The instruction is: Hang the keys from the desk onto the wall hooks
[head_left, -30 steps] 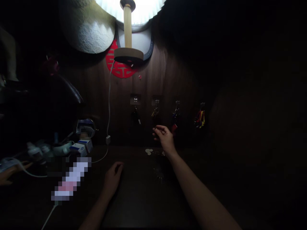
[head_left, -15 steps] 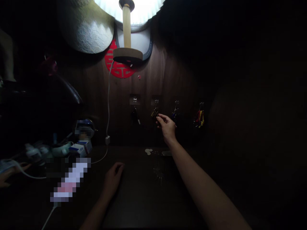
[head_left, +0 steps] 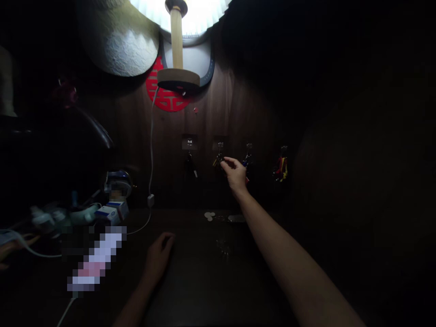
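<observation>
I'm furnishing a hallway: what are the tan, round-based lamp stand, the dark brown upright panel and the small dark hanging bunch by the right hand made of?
Tan lamp stand: probably matte wood, from its even, warm colour.
Dark brown upright panel: wood or laminate; streaky grain shows.
Small dark bunch by the right hand: partly shiny metal, perhaps, from its glints; too dim to be sure.
</observation>
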A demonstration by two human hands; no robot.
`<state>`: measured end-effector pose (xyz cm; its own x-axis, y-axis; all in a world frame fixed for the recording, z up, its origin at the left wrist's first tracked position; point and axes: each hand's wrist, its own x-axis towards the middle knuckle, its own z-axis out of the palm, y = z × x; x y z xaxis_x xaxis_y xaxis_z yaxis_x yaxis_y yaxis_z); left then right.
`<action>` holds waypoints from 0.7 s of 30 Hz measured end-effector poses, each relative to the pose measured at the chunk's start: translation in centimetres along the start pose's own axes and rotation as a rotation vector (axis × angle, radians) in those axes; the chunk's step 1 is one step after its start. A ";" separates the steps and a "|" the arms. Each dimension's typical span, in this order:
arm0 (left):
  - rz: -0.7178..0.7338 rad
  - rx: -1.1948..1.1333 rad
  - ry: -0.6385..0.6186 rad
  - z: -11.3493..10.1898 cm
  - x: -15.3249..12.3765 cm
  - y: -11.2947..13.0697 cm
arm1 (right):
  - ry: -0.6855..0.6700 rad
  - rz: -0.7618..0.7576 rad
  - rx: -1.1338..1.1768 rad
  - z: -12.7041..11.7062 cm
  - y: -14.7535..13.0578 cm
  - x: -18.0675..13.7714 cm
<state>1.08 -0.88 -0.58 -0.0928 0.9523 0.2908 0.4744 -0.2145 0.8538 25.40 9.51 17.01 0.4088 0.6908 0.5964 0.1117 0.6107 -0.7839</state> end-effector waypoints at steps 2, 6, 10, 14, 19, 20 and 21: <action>-0.006 0.003 0.000 0.0 0.0 0.2 | -0.008 -0.048 0.017 0.4 0.0 0.8; -0.011 -0.011 -0.001 -0.1 -0.1 0.5 | -0.034 -0.079 0.005 1.2 -0.3 2.1; -0.003 -0.015 0.004 0.0 -0.1 0.4 | -0.027 -0.124 -0.032 1.6 -0.8 3.0; -0.005 -0.029 0.009 0.0 -0.1 0.3 | -0.012 -0.164 -0.068 1.6 -0.8 3.3; -0.006 -0.047 0.009 -0.1 -0.1 0.4 | 0.034 -0.189 -0.136 1.1 0.0 3.2; -0.011 -0.046 0.008 -0.1 -0.1 0.4 | 0.053 -0.190 -0.151 1.0 0.2 3.2; -0.015 -0.046 0.008 -0.1 -0.1 0.5 | 0.073 -0.191 -0.164 0.9 0.4 3.3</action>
<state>1.24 -1.13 -0.16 -0.1067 0.9537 0.2812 0.4323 -0.2102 0.8769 25.98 12.35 18.78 0.4295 0.5355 0.7272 0.3364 0.6524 -0.6791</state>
